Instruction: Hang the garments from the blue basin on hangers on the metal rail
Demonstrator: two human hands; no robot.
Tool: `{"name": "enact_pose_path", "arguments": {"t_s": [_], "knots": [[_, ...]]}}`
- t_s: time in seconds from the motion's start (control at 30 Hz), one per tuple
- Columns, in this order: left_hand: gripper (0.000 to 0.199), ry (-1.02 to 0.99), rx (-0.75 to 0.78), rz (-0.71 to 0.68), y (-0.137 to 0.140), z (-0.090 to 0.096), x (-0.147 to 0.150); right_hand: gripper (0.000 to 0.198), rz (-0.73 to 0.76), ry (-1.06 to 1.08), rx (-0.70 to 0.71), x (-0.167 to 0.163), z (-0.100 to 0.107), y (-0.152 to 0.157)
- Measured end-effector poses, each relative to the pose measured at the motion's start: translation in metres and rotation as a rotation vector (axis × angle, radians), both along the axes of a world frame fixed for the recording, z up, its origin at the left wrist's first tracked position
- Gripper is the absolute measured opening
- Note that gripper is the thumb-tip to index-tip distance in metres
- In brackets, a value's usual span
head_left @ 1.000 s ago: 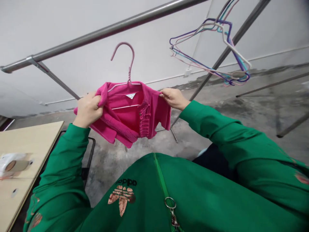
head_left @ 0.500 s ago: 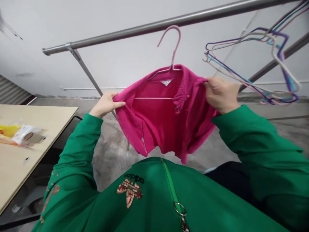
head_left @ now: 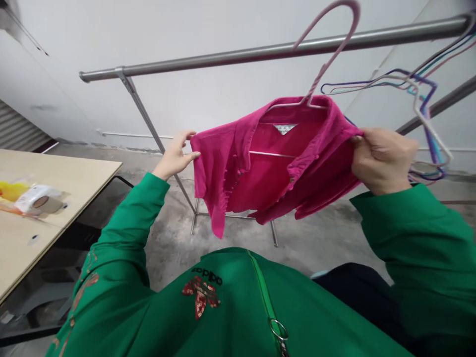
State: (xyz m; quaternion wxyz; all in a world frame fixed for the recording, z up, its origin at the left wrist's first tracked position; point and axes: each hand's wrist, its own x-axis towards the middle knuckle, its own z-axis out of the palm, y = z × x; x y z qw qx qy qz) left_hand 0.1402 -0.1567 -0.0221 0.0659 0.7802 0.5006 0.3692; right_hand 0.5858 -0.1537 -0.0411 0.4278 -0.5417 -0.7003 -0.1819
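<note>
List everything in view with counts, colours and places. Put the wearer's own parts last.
Garment: one, bright pink, spread open at centre
Hanger: one, dusty pink, inside the garment, hook upward
Clothes rack: one, metallic grey, behind the garment
Other hangers: several overlapping, purple, white, blue and pink, right
Table: one, pale wood, left
Wrapped items: count unclear, yellow and white, on the table
Slatted panel: one, grey, far left
Wall: at least one, white, background
Floor: one, grey, below
Jacket: one, green, worn, bottom
Left grip: one bare hand, at the garment's edge, firmness unclear
Right grip: one bare hand, closed on the garment's opposite shoulder
</note>
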Motion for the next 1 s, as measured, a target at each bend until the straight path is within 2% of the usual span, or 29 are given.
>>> {"name": "enact_pose_path", "arguments": {"t_s": [0.13, 0.3, 0.37, 0.53, 0.63, 0.8, 1.0], "knots": [[0.042, -0.153, -0.066, -0.059, 0.016, -0.016, -0.001, 0.030, 0.041, 0.015, -0.002, -0.003, 0.006, -0.005], [0.044, -0.238, -0.178, -0.038, 0.011, -0.004, -0.018, 0.031, 0.087, 0.040, -0.008, 0.001, 0.010, -0.006], [0.044, -0.142, -0.134, -0.016, 0.005, 0.003, -0.020, 0.030, 0.094, 0.043, -0.005, 0.002, 0.010, -0.005], [0.037, 0.295, 0.193, 0.077, -0.005, 0.005, 0.010, 0.023, 0.191, 0.017, -0.025, -0.004, 0.006, -0.003], [0.035, 0.459, 0.186, 0.086, -0.004, -0.009, 0.032, 0.024, 0.240, -0.012, -0.069, -0.010, 0.002, -0.002], [0.035, 0.464, 0.210, 0.101, 0.005, -0.031, 0.041, 0.025, 0.300, -0.054, -0.124, -0.011, 0.000, -0.001], [0.041, 0.522, 0.310, 0.109, 0.009, -0.027, 0.042, 0.029, 0.306, -0.145, -0.140, -0.007, 0.005, 0.001]]}}
